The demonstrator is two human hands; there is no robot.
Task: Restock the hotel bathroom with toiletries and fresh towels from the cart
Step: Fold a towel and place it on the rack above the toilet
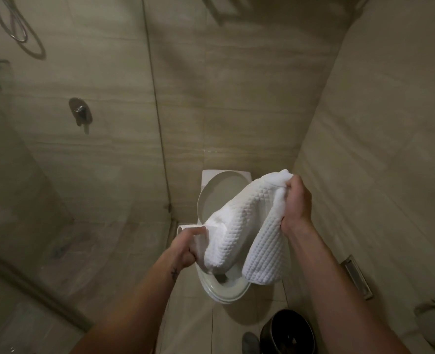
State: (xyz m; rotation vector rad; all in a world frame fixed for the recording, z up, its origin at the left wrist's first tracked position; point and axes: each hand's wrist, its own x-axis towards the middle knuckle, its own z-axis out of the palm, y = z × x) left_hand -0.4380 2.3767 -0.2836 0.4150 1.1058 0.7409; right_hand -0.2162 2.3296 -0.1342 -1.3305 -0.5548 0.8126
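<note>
Okay, operator, where is the towel (pixel 236 226) right now?

Slung between both my hands, in the air right above the toilet (pixel 226 295), whose lid stands up. It touches nothing else that I can see.

And the grips?

My left hand (pixel 185 249) has its fingers curled tight round the low, near end. My right hand (pixel 296 201) is fisted on the high, far end, cloth bunched in it. Neither has a finger free.

Which way does it run?

Long axis goes on a slant, from low and near at my left, up and away to my right. The middle sags, and a loose fold hangs down from the right hand, its bottom over the front rim of the bowl.

So what does the next move hang on?

That hanging fold, I'd say. It lies below my right hand, the nearer one, and the open bowl is straight under it. I'd judge the towel must go up and clear before I level it. A dark fixture (pixel 224 7) high on the back wall might be a rack, but it's too shadowed to tell.

Anything underfoot?

A black bin (pixel 288 330) by the toilet, on my right.
</note>
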